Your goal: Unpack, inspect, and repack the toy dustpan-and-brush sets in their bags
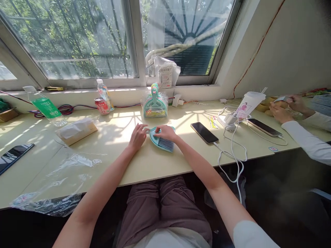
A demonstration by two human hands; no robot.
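Note:
A small teal dustpan [152, 137] lies on the table in front of me, with a hand brush [166, 144] nested in it, its dark bristles toward the right. My left hand [138, 137] rests on the tabletop with its fingertips closed at the handle end of the dustpan. From the right, my right hand [166, 132] reaches over the set, its fingers pinched on the brush near the handle and hiding part of it. Behind them, against the wall, stands another dustpan and brush set [155, 103] in clear plastic wrap.
Clear plastic film [74, 162] hangs over the table's front edge at left, near a tissue pack [77, 131], a green-labelled bottle [46, 106] and a red can [101, 106]. At right are a phone [204, 132], white cables [234, 158], a cup [249, 105] and another person's hands [284, 108].

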